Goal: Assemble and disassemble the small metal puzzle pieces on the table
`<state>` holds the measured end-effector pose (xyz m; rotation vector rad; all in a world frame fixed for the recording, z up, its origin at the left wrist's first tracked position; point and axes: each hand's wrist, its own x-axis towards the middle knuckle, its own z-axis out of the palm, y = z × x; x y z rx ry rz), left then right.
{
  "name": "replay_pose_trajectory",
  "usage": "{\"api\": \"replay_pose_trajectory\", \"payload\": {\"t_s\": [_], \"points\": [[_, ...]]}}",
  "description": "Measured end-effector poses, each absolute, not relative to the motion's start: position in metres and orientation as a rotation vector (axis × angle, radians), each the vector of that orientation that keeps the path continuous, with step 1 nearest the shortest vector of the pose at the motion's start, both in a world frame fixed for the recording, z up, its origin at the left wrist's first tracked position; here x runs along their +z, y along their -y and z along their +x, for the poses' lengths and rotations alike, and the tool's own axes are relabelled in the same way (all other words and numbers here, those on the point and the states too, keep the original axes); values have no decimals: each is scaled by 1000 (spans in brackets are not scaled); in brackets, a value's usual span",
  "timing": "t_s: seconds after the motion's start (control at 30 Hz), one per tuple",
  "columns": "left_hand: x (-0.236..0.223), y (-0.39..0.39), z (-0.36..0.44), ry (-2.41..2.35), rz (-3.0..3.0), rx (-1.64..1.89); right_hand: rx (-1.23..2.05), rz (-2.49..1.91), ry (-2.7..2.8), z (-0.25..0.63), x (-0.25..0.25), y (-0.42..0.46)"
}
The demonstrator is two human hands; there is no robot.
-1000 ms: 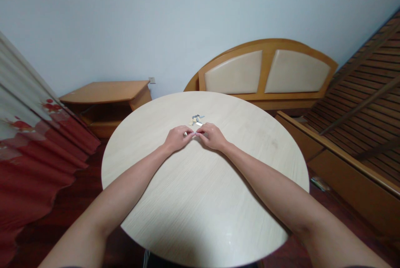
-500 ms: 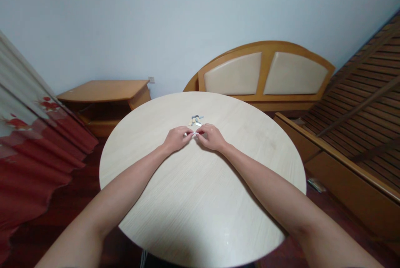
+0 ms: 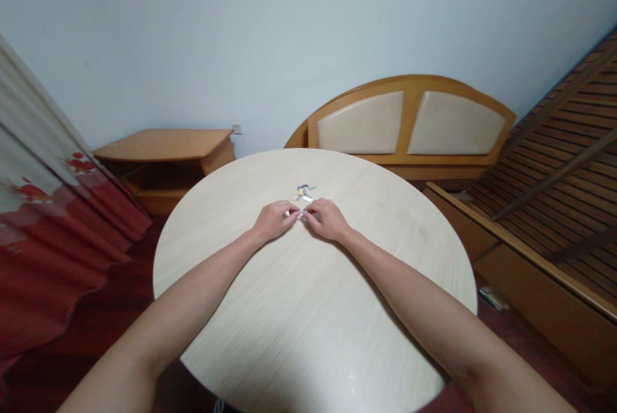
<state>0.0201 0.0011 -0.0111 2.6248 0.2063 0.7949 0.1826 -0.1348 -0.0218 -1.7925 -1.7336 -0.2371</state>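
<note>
Because the left hand (image 3: 274,221) and the right hand (image 3: 328,220) close in on each other at the middle of the table (image 3: 313,310), I can make out only part of what lies between them from my head view. A small white piece (image 3: 302,214) sits at the meeting point, just above the tabletop as far as I can judge. Most of it is covered, and its ends are hidden or too small to read.

Fingers: the left fingertips (image 3: 293,208) and right fingertips (image 3: 309,209) are pressed together toward each other and appear to pinch the piece from both sides. I cannot count individual finger contacts at this resolution. The remaining fingers are curled over and not spread.

Orientation: the piece's long axis seems to run crosswise between the hands, roughly level. I cannot tell exactly which way its ends point.

Just beyond the fingertips, a small pile of parts (image 3: 303,193) lies on the table, in grey, tan and white. The pile is near the hands but does not appear to touch them. I cannot identify the individual parts.

Around the table: a wooden cabinet (image 3: 164,146) on the left, a padded headboard (image 3: 409,124) behind, and a slatted bed base (image 3: 554,169) on the right.
</note>
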Motion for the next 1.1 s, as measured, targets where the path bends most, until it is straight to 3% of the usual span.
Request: {"api": "replay_pose_trajectory", "payload": {"t_s": [1.1], "points": [[-16, -5, 21, -276, 2614, 795, -272, -1697, 1688, 186, -26, 136]]}}
